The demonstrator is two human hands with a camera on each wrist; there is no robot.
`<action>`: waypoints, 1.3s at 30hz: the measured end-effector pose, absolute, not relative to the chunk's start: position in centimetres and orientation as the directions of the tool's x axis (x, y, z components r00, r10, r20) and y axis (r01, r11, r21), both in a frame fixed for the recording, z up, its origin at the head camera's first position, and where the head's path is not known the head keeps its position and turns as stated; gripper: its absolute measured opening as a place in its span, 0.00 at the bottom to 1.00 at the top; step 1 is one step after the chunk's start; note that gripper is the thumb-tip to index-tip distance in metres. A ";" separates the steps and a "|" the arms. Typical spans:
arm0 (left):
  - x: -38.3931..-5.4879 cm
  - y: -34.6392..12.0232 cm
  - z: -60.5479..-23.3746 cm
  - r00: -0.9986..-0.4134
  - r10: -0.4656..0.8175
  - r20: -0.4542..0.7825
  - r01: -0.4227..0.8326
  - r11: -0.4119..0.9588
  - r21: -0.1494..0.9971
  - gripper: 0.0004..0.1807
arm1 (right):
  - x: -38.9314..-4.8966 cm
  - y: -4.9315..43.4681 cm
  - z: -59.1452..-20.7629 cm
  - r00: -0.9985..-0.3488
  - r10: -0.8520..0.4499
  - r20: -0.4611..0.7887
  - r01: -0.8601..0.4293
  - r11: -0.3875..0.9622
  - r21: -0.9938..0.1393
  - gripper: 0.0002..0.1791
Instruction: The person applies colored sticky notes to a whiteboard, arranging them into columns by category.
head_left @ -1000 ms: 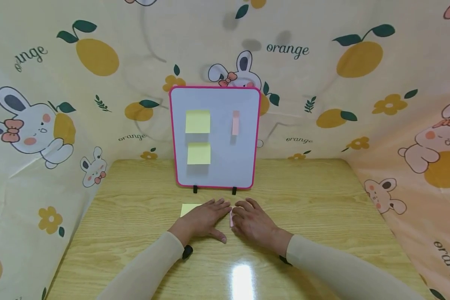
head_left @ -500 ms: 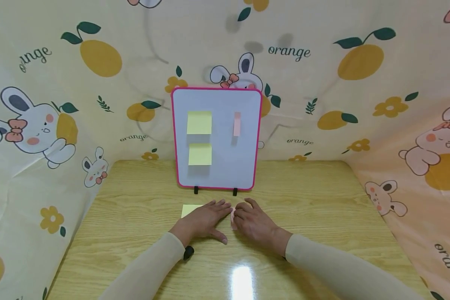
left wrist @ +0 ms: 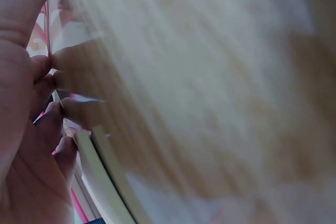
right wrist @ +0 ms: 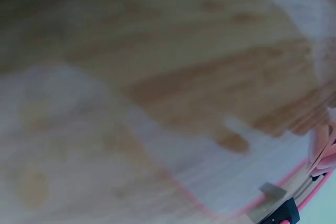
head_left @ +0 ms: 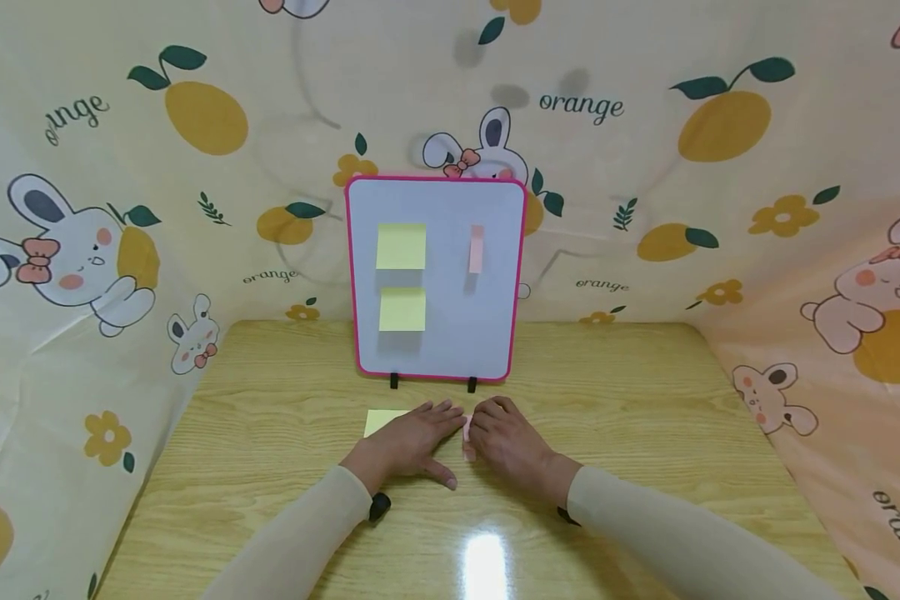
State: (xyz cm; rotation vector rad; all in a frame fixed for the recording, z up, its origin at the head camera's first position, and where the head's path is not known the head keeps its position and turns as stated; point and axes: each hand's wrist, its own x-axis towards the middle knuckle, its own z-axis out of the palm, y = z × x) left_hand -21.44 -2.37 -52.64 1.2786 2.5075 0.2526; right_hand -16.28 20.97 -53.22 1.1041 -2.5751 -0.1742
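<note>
In the head view my left hand rests on the table with its fingers straight. Its fingertips reach the edge of a narrow pink sticky note strip. My right hand has its fingers curled and pinches that strip, covering much of it. A yellow sticky note pad lies partly under the left hand; its thick edge shows in the left wrist view. Behind the hands stands a pink-framed whiteboard. Two yellow sticky notes are on its left side, and one pink strip at upper right.
The whiteboard stands on small black feet near the back of the wooden table. A printed cloth walls the back and both sides. Light glares off the table near the front.
The right fingers have curled in closer over the pink strip, whose lower end has shifted slightly. The left hand stays in place. The whole head view has drifted slightly.
</note>
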 end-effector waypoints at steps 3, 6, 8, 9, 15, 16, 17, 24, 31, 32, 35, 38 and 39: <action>-21.5 -2.4 -52.8 -0.551 0.812 -0.191 0.759 0.583 0.289 0.62 | -16.5 20.9 -53.3 -0.649 -0.709 0.276 -0.683 0.703 0.199 0.08; -21.5 -2.4 -52.8 -0.551 0.814 -0.187 0.762 0.581 0.286 0.62 | -16.7 20.9 -53.5 -0.660 -0.695 0.284 -0.676 0.715 0.178 0.06; -21.5 -2.4 -52.9 -0.552 0.813 -0.185 0.761 0.582 0.286 0.62 | -16.8 20.8 -53.6 -0.675 -0.687 0.271 -0.667 0.724 0.176 0.06; -21.5 -2.4 -52.9 -0.553 0.813 -0.184 0.761 0.582 0.286 0.62 | -16.8 20.8 -53.7 -0.678 -0.686 0.263 -0.665 0.725 0.178 0.05; -21.5 -2.4 -52.9 -0.557 0.811 -0.179 0.756 0.584 0.296 0.62 | -17.2 20.4 -53.9 -0.693 -0.681 0.236 -0.658 0.731 0.180 0.08; -21.5 -2.4 -52.9 -0.557 0.811 -0.178 0.755 0.584 0.298 0.62 | -17.3 20.4 -54.0 -0.695 -0.679 0.236 -0.656 0.734 0.177 0.08; -21.5 -2.4 -52.9 -0.558 0.811 -0.177 0.754 0.584 0.300 0.62 | -17.3 20.3 -54.0 -0.698 -0.676 0.235 -0.654 0.736 0.175 0.09; -21.5 -2.5 -52.8 -0.554 0.813 -0.179 0.758 0.581 0.295 0.61 | -17.1 20.5 -53.9 -0.701 -0.665 0.259 -0.655 0.743 0.137 0.08; -21.5 -2.5 -52.9 -0.554 0.811 -0.188 0.757 0.585 0.292 0.61 | -16.5 20.8 -53.5 -0.654 -0.702 0.281 -0.702 0.702 0.120 0.11; -21.5 -2.5 -52.9 -0.555 0.810 -0.189 0.755 0.586 0.294 0.61 | -16.4 20.7 -53.4 -0.655 -0.704 0.275 -0.702 0.701 0.123 0.11; -21.5 -2.5 -52.9 -0.556 0.809 -0.193 0.753 0.588 0.296 0.61 | -16.4 20.5 -53.3 -0.668 -0.698 0.259 -0.695 0.709 0.120 0.10; -21.5 -2.4 -52.9 -0.556 0.808 -0.194 0.751 0.589 0.298 0.61 | -16.4 20.3 -53.2 -0.680 -0.683 0.267 -0.685 0.721 0.100 0.09; -21.5 -2.4 -52.9 -0.557 0.808 -0.194 0.751 0.589 0.298 0.61 | -16.4 20.2 -53.1 -0.682 -0.678 0.273 -0.683 0.725 0.092 0.09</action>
